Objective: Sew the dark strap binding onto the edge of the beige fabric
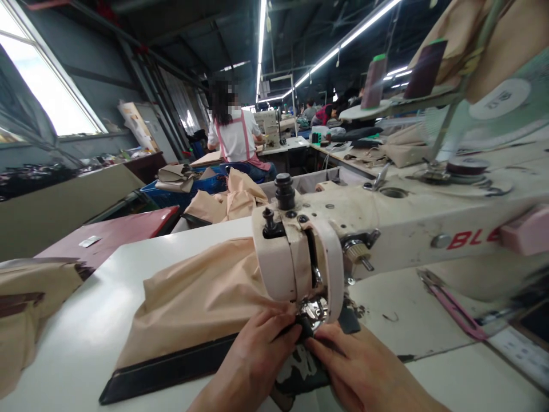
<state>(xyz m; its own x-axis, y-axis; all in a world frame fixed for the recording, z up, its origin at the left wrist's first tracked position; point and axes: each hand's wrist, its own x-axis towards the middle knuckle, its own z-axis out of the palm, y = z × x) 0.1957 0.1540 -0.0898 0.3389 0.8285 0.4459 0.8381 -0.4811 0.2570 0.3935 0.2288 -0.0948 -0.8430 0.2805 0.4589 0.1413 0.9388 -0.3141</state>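
At the presser foot (313,310) of the sewing machine (386,220), the left hand (257,350) and right hand (360,366) each pinch the dark strip (171,369) edging the beige fabric (201,297) on the tabletop (86,337), where feeding well likely means keeping that edge flat, straight and fingertips (292,333) clear of the foot.

A long sewing hall spreads out beyond the white worktop (86,332).

A person in a pink apron (235,134) sits at a far station, back turned, under bright ceiling light strips (261,34). A big window (47,91) glows on the left wall. A pile of tan cloth (229,200) lies just beside a blue crate (171,197), and a red table (124,229) nearby bears a small white tag (90,241). Two dark thread cones (374,82) stand on a rack near a pale green fan (506,109). Pink-handled snips (450,306) lie to the right, and a tan bundle (26,303) sits at the left edge.
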